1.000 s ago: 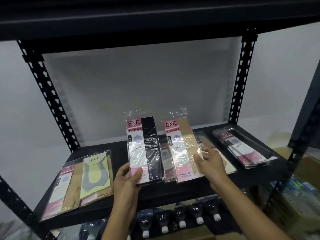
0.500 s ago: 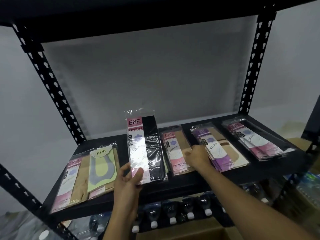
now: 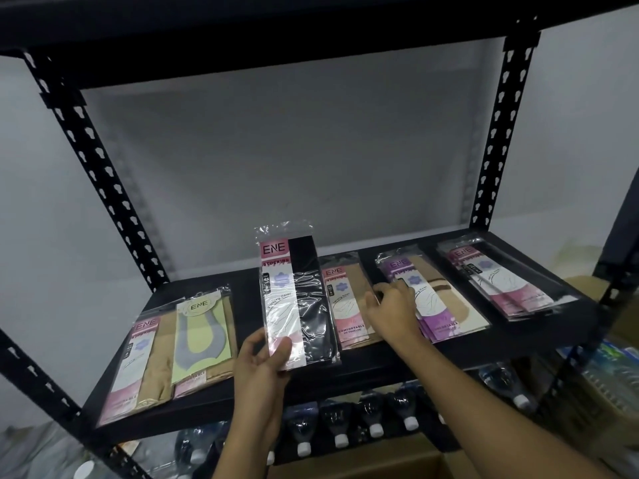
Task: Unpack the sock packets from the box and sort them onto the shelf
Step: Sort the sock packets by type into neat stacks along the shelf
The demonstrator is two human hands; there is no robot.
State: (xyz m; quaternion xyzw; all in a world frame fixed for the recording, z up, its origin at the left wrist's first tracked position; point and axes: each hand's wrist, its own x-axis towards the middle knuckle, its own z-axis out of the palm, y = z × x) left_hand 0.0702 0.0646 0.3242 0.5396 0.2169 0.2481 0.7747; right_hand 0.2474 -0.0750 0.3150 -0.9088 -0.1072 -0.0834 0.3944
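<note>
Beige plastic-wrapped sock packet (image 3: 345,305) had landed flat on the black metal shelf (image 3: 380,364) — right hand (image 3: 394,302) upon it, grip unclear; left hand (image 3: 262,364) still pinched the black plastic-wrapped packet (image 3: 297,299).

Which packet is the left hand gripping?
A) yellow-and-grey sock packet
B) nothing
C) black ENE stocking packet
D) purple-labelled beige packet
C: the left hand pinches the lower end of the black ENE stocking packet, thumb on its front, holding it raised above the packets lying flat on the shelf.
</note>
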